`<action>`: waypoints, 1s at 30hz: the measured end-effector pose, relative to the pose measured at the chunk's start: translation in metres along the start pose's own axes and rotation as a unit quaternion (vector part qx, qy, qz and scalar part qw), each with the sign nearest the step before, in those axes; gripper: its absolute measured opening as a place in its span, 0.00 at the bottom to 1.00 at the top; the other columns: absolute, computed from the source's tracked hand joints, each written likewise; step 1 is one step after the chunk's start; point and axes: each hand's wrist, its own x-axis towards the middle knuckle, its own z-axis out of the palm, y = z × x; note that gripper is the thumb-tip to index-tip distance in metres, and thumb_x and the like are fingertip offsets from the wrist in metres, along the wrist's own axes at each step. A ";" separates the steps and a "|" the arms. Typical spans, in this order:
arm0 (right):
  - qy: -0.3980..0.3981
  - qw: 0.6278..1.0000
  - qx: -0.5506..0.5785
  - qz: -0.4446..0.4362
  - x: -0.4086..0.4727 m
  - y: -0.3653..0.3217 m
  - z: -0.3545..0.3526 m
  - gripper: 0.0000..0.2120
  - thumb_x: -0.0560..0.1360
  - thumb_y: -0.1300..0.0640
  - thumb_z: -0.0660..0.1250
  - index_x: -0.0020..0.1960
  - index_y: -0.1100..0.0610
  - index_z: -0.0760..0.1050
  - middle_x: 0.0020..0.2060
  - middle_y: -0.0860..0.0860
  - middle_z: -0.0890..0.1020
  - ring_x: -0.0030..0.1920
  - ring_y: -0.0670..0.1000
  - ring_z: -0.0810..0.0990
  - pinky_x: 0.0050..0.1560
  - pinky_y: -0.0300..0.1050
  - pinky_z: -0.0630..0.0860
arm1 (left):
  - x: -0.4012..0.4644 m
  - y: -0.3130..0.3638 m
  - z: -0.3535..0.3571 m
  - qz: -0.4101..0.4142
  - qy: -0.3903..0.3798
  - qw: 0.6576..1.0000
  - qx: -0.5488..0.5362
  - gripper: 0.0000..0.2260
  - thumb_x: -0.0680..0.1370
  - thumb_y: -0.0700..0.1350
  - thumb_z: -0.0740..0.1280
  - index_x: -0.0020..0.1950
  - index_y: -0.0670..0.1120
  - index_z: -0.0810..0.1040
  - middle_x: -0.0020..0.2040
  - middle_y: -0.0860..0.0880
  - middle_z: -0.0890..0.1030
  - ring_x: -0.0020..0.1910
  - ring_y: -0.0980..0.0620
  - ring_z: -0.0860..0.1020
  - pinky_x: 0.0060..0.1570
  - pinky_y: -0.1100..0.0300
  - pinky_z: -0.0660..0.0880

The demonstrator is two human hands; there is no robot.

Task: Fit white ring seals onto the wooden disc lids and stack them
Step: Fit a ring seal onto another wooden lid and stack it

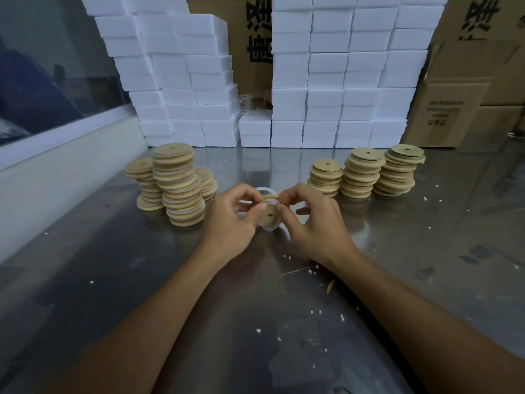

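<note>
1. Left hand (231,220) and right hand (308,220) meet over the steel table (113,280); the fingers of both are curled, pinching one wooden disc (268,214) between them.
2. The disc has a centre hole and is tilted toward the camera. A white ring (268,228) shows along its lower edge; more white loops show behind the fingers, but how far the ring is seated cannot be told.
3. Left of the left hand: leaning disc stacks with white seals (177,184).
4. Right of the right hand: three bare disc stacks (366,173).
5. Beyond the hands: closed white foam boxes (341,81), contents unseen; cardboard cartons (454,109) at far right.
6. White crumbs (258,330) lie on the table near the forearms.
</note>
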 end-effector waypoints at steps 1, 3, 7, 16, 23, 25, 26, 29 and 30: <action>-0.003 1.000 0.001 -0.003 0.000 0.000 0.000 0.02 0.76 0.59 0.69 0.48 0.57 0.78 0.42 0.45 0.82 0.46 0.46 0.81 0.46 0.49 0.80 | 0.000 0.000 0.000 -0.007 0.001 1.000 -0.007 0.13 0.73 0.36 0.72 0.37 0.54 0.78 0.40 0.53 0.83 0.41 0.53 0.84 0.43 0.51 0.83; -0.001 1.000 0.015 0.004 0.000 0.001 0.001 0.01 0.76 0.60 0.70 0.47 0.57 0.79 0.42 0.45 0.84 0.46 0.43 0.82 0.46 0.45 0.81 | 0.000 -0.001 0.000 -0.023 0.001 1.000 -0.021 0.14 0.73 0.34 0.72 0.37 0.53 0.77 0.40 0.49 0.84 0.41 0.49 0.84 0.43 0.45 0.82; 0.012 0.996 0.056 0.068 0.003 0.004 0.001 0.00 0.74 0.61 0.72 0.44 0.57 0.82 0.40 0.47 0.85 0.42 0.43 0.84 0.47 0.47 0.83 | 0.002 0.001 -0.001 -0.021 -0.003 1.000 -0.015 0.14 0.73 0.32 0.72 0.37 0.51 0.77 0.40 0.50 0.83 0.40 0.53 0.84 0.41 0.55 0.82; -0.019 0.985 0.128 0.118 0.005 0.008 -0.002 0.01 0.74 0.61 0.73 0.44 0.56 0.82 0.40 0.50 0.86 0.42 0.48 0.86 0.49 0.52 0.83 | 0.000 -0.001 -0.004 -0.063 -0.005 0.996 -0.065 0.11 0.73 0.32 0.71 0.37 0.47 0.77 0.41 0.49 0.84 0.40 0.53 0.85 0.37 0.62 0.80; 0.001 0.979 0.157 0.133 0.004 0.009 -0.002 0.01 0.75 0.61 0.72 0.44 0.57 0.81 0.42 0.51 0.86 0.45 0.50 0.85 0.46 0.57 0.83 | 0.002 -0.002 -0.004 -0.103 -0.008 0.994 -0.041 0.10 0.74 0.34 0.71 0.37 0.46 0.77 0.43 0.47 0.83 0.40 0.50 0.83 0.44 0.51 0.81; 0.021 0.978 0.158 0.131 0.004 0.009 -0.002 0.01 0.75 0.62 0.72 0.45 0.59 0.81 0.42 0.51 0.86 0.45 0.49 0.85 0.46 0.55 0.84 | 0.002 -0.001 -0.001 -0.092 -0.020 0.995 -0.020 0.11 0.73 0.33 0.71 0.37 0.47 0.76 0.40 0.48 0.83 0.36 0.53 0.82 0.43 0.55 0.79; 0.032 0.984 0.132 0.118 0.004 0.009 -0.002 0.01 0.75 0.61 0.71 0.46 0.58 0.81 0.42 0.50 0.86 0.46 0.47 0.85 0.47 0.52 0.83 | 0.001 -0.001 0.000 -0.087 -0.025 0.996 -0.011 0.12 0.72 0.32 0.71 0.36 0.47 0.76 0.39 0.49 0.84 0.35 0.54 0.82 0.41 0.58 0.79; 0.042 0.997 0.054 0.048 0.001 0.005 -0.002 0.02 0.76 0.61 0.70 0.47 0.57 0.81 0.43 0.46 0.85 0.47 0.44 0.82 0.46 0.43 0.82 | -0.002 0.001 0.004 -0.042 -0.012 0.999 0.021 0.12 0.71 0.33 0.72 0.36 0.49 0.77 0.38 0.54 0.82 0.36 0.58 0.82 0.38 0.66 0.77; 0.036 0.998 0.039 0.022 0.000 0.004 -0.002 0.02 0.76 0.62 0.70 0.47 0.58 0.81 0.43 0.47 0.85 0.47 0.45 0.82 0.45 0.43 0.82 | -0.002 0.002 0.004 -0.030 -0.007 0.999 0.015 0.12 0.71 0.34 0.73 0.37 0.50 0.78 0.38 0.55 0.82 0.37 0.59 0.82 0.38 0.66 0.77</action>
